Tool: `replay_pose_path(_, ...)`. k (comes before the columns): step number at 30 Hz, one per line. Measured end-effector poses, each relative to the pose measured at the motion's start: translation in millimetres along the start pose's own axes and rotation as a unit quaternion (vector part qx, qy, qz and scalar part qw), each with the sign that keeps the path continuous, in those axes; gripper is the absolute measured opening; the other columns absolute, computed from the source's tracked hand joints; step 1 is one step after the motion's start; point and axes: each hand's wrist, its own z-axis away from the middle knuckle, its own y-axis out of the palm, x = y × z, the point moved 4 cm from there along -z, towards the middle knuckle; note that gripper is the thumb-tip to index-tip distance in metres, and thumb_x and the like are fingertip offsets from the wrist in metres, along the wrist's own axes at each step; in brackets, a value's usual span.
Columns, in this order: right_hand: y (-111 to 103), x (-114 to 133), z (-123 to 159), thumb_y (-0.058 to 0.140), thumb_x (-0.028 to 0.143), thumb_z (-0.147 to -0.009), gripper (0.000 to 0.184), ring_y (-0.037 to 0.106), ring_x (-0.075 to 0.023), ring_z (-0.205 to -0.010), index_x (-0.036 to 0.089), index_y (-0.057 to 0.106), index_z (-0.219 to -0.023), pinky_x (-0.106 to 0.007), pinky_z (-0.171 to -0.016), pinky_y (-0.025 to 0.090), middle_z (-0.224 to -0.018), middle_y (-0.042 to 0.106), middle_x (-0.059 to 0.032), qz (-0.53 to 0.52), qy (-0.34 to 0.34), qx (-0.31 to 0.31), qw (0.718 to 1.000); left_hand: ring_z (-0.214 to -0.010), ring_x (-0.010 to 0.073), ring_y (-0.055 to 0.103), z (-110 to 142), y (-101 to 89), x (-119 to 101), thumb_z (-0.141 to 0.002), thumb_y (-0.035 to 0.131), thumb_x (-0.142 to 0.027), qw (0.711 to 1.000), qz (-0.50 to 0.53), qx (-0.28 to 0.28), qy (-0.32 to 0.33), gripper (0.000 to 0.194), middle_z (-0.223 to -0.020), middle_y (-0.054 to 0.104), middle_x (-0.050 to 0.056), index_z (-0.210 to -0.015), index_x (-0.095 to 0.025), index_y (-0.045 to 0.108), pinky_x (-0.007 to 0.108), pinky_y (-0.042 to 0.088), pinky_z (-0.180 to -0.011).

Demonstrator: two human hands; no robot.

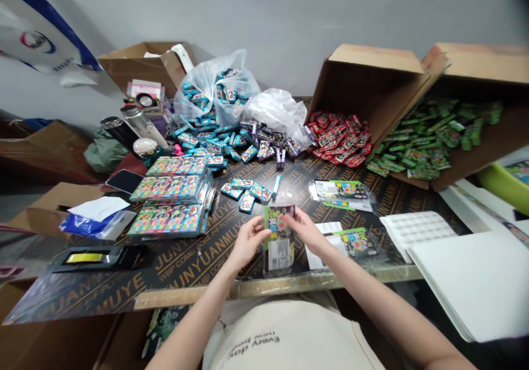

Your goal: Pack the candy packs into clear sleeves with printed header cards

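Over the dark lettered tabletop (231, 225), both hands (248, 240) angle inward, seemingly pinching a printed packet (279, 254) from either side.

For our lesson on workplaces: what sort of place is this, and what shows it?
Probably a small packing workshop: red packs heaped at a carton, stacked packages, and a printed packet between the left hand and right hand.

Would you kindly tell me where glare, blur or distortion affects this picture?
Head view throughout: grey sheen on the tabletop beyond the left hand and right hand; soft small print on the packet they hold; dark, blurred upper right corner; far-right cardboard box seemingly stretched by the lens.
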Motion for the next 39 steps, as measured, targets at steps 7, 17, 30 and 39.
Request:
replay_pose_path(7, 15, 10, 9, 0.05, 0.044, -0.074, 0.03, 0.06, -0.0179, -0.07, 0.017, 0.062, -0.067, -0.03, -0.071, 0.046, -0.068, 0.065, -0.0031, -0.125, -0.011, -0.17, 0.978, -0.087, 0.0194, 0.062, 11, 24.9, -4, -0.069, 0.064, -0.035, 0.978, 0.168, -0.121, 0.003, 0.032, -0.091, 0.069, 0.007, -0.092, -0.014, 0.065, 0.031, 0.045, -0.082)
replay_pose_path(17, 11, 20, 10, 0.057, 0.022, -0.065, 0.011, 0.062, -0.0184, -0.068, 0.017, 0.064, -0.072, -0.032, -0.069, 0.047, -0.071, 0.067, -0.0027, -0.102, -0.021, -0.086, 0.991, -0.074, 0.0177, 0.063, 3, 7.2, -33, -0.06, 0.067, -0.016, 0.99, 0.054, -0.132, -0.01, 0.018, -0.08, 0.071, 0.006, -0.077, -0.014, 0.07, 0.029, 0.046, -0.076)
replay_pose_path(30, 0, 51, 23, 0.066, 0.03, -0.069, 0.015, 0.06, -0.0159, -0.056, 0.019, 0.07, -0.078, -0.029, -0.056, 0.049, -0.069, 0.069, -0.003, 0.129, -0.104, -0.006, 0.986, -0.063, 0.0202, 0.062, 5, 4.6, -70, -0.059, 0.071, -0.024, 0.972, -0.225, -0.063, 0.039, 0.014, -0.068, 0.069, 0.006, -0.07, -0.016, 0.072, 0.027, 0.046, -0.061)
replay_pose_path(39, -8, 45, 35, 0.061, 0.026, -0.075, 0.014, 0.064, -0.0215, -0.084, 0.023, 0.069, -0.086, -0.037, -0.079, 0.049, -0.092, 0.069, -0.0055, 0.226, -0.23, 0.03, 0.946, -0.078, 0.0212, 0.058, 20, 15.6, -72, -0.066, 0.064, -0.021, 0.932, -0.321, -0.016, 0.165, 0.008, -0.083, 0.066, 0.008, -0.07, -0.021, 0.071, 0.031, 0.043, -0.077)
